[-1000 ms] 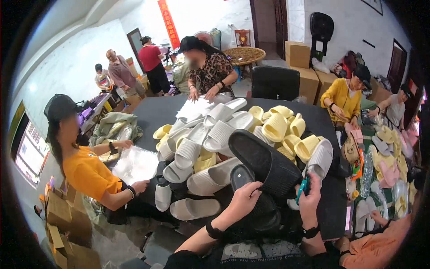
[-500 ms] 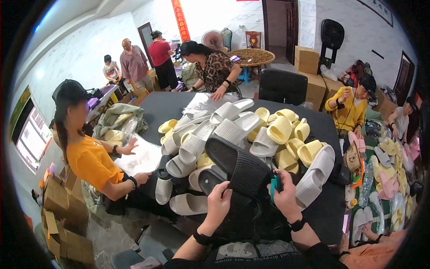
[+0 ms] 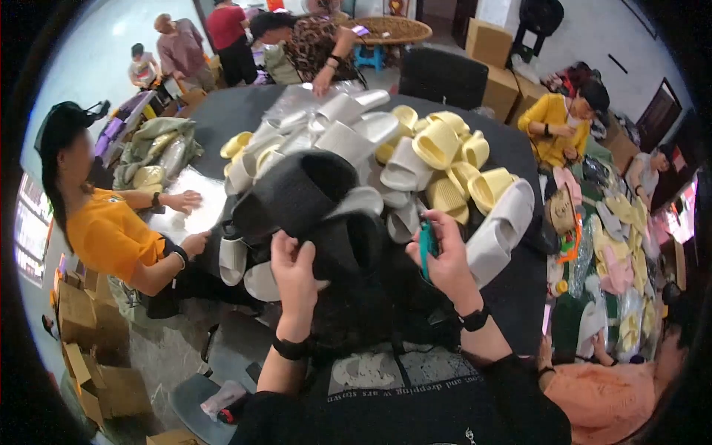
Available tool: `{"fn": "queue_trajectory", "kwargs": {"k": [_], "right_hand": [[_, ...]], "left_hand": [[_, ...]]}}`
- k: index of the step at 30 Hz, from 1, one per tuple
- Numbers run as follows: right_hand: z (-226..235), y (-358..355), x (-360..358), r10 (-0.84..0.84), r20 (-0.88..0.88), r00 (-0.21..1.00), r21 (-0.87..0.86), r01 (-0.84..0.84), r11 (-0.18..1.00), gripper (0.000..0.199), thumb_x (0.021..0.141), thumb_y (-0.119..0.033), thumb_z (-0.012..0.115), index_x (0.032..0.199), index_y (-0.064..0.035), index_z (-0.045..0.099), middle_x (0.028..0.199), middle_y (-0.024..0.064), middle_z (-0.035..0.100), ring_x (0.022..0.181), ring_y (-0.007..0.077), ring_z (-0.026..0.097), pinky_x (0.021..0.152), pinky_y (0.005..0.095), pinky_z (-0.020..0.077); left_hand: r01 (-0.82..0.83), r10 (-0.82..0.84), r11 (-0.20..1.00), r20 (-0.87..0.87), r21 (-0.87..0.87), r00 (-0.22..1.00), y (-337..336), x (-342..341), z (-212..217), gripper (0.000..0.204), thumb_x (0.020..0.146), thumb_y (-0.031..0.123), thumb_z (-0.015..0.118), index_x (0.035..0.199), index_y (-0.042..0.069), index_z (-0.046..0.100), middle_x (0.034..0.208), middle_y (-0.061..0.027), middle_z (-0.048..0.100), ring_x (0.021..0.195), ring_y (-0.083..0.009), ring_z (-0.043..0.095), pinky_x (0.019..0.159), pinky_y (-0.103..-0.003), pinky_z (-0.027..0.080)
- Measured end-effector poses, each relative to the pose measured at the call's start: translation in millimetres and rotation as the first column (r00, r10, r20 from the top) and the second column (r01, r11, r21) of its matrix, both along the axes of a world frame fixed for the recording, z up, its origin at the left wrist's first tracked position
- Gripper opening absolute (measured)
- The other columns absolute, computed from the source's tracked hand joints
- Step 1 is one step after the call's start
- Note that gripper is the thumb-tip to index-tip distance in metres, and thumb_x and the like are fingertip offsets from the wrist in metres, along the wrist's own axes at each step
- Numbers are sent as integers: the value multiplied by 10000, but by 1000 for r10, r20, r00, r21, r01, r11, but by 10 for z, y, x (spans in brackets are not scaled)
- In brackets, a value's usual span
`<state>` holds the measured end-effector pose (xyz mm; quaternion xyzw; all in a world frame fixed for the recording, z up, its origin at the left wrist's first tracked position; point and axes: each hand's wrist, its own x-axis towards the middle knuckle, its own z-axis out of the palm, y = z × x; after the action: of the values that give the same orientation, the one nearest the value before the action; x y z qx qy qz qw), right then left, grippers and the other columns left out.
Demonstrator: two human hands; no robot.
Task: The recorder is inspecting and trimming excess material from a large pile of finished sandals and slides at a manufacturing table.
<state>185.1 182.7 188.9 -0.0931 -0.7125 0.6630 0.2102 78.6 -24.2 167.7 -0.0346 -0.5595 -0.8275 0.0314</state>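
My left hand point(image 3: 295, 271) pinches the near edge of a pair of black slide slippers, one with its ribbed strap point(image 3: 300, 194) raised to the left, the other point(image 3: 348, 243) tucked below and nearer to me. The black slippers are blurred. In my right hand point(image 3: 451, 259) is a small teal hand tool point(image 3: 428, 248), held upright in closed fingers apart from the slippers; its exact kind does not show. Beyond my hands lies a heap of slides, with a white slide point(image 3: 408, 165), a yellow slide point(image 3: 436, 143) and a grey-white pair point(image 3: 498, 233) at the right.
The heap lies on a dark table point(image 3: 512, 152). On the left, a person in orange point(image 3: 119, 237) handles clear plastic bags point(image 3: 191, 204). Across stands a person in leopard print point(image 3: 315, 44). A black chair point(image 3: 445, 78) backs the far edge; cardboard boxes point(image 3: 93, 319) stand lower left.
The black slippers have swung left and away from my right hand, turning as they go. The whole view has shifted. The person in leopard print has raised one hand with something purple.
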Motion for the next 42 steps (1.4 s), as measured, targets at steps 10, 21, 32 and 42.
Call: {"fn": "queue_trajectory", "kwargs": {"k": [10, 21, 32, 42], "right_hand": [[-260, -131, 80, 17, 99, 995, 501, -64, 863, 539, 709, -125, 744, 1161, -17, 471, 1035, 162, 552, 870, 272, 593, 744, 345, 513], [-453, -104, -19, -28, 164, 986, 520, -62, 852, 430, 756, -141, 721, 1107, -24, 502, 923, 174, 603, 754, 265, 648, 657, 349, 509], [-270, -17, -73, -58, 45, 997, 559, 23, 829, 395, 749, -109, 715, 1090, -20, 536, 899, 197, 615, 812, 339, 633, 693, 367, 500], [-217, 29, -225, -26, -32, 999, 738, 42, 673, 396, 723, -98, 638, 1078, -25, 477, 912, 177, 564, 876, 355, 567, 767, 421, 473]], "left_hand": [[88, -95, 982, 32, 165, 995, 36, 61, -19, 389, 856, -74, 524, 1214, 27, 410, 996, -51, 471, 820, -80, 449, 701, -194, 388], [160, -159, 987, 69, -17, 985, 113, 148, -111, 222, 838, -53, 511, 999, 81, 436, 819, 21, 451, 703, -48, 406, 593, -196, 350], [305, -297, 948, 93, -94, 950, 66, 179, -170, 183, 845, -16, 521, 866, 79, 366, 771, 23, 398, 691, -61, 367, 597, -211, 329], [413, -404, 909, 126, -55, 906, 129, 314, -313, 182, 841, -14, 558, 836, 75, 399, 775, 46, 385, 725, -38, 376, 653, -192, 328]]}}
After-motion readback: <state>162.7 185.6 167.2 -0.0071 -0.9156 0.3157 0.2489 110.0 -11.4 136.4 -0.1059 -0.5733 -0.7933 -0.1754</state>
